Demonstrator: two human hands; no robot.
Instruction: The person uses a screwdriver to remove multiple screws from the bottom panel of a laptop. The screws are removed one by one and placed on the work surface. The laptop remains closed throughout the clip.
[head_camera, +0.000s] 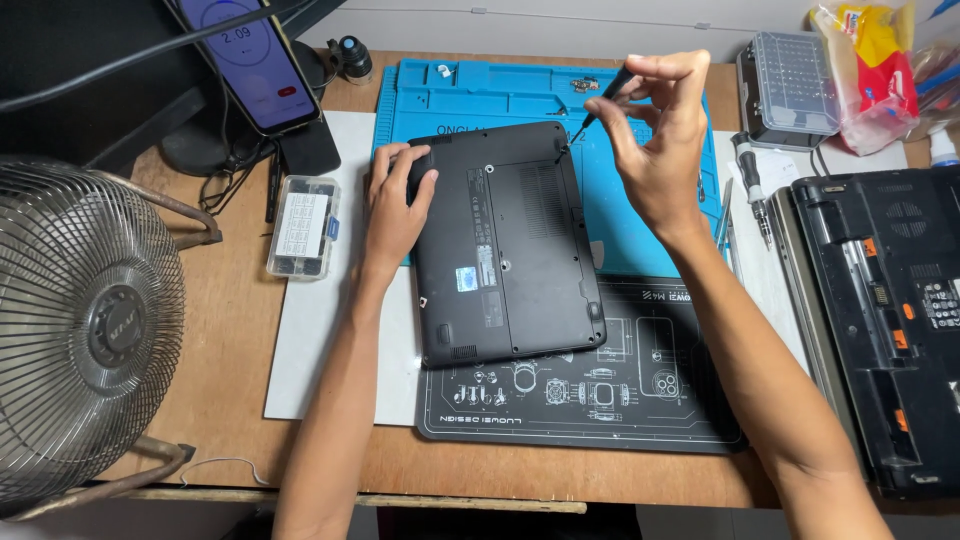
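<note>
On one upturned laptop (505, 245), left hand (393, 200) flat, right hand (655, 135) pinching one screwdriver (603, 98), second laptop (885, 300) beside.

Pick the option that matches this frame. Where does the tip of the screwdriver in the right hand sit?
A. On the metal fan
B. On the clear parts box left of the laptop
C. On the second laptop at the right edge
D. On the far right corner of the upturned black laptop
D: the right hand holds the screwdriver with its tip at the far right corner of the black laptop, while the left hand rests on its far left corner.
</note>
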